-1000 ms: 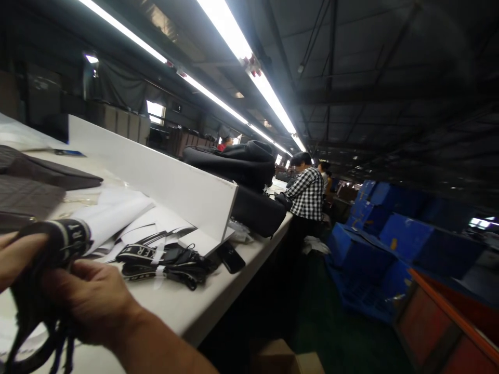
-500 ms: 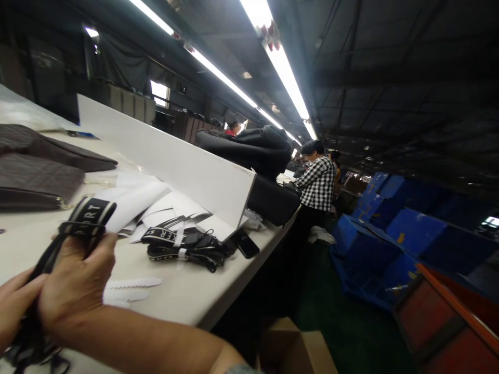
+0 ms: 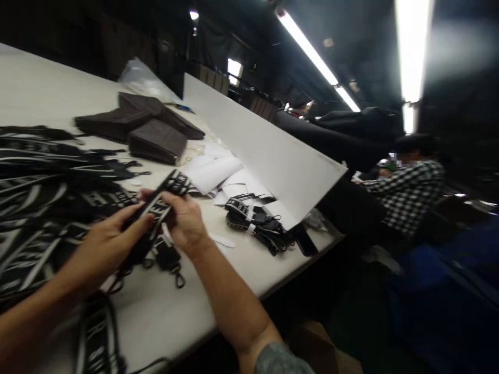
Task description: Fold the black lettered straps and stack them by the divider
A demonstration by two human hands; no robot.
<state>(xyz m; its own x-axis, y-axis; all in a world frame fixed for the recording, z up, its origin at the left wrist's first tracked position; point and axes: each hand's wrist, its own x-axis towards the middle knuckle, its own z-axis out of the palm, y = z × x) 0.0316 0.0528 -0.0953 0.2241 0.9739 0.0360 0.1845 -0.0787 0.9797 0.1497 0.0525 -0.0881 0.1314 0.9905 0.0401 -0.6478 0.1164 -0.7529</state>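
Note:
Both my hands hold one black strap with white lettering (image 3: pixel 168 191) above the white table (image 3: pixel 241 270). My left hand (image 3: pixel 107 241) grips its lower part, fingers closed round it. My right hand (image 3: pixel 185 221) pinches the strap near its folded top end. Metal clips (image 3: pixel 177 275) dangle from the strap below my right hand. A heap of similar black-and-white straps (image 3: pixel 42 197) lies to the left of my hands.
A second bundle of straps (image 3: pixel 257 226) lies to the right, beside white papers (image 3: pixel 218 174) and a white divider board (image 3: pixel 273 150). Brown pouches (image 3: pixel 152 130) sit further back. A person in a checked shirt (image 3: pixel 409 192) works at the table's far end.
The camera has swung left and down, bringing the heap of straps into sight. My hands have risen to the middle of the view, still holding the strap.

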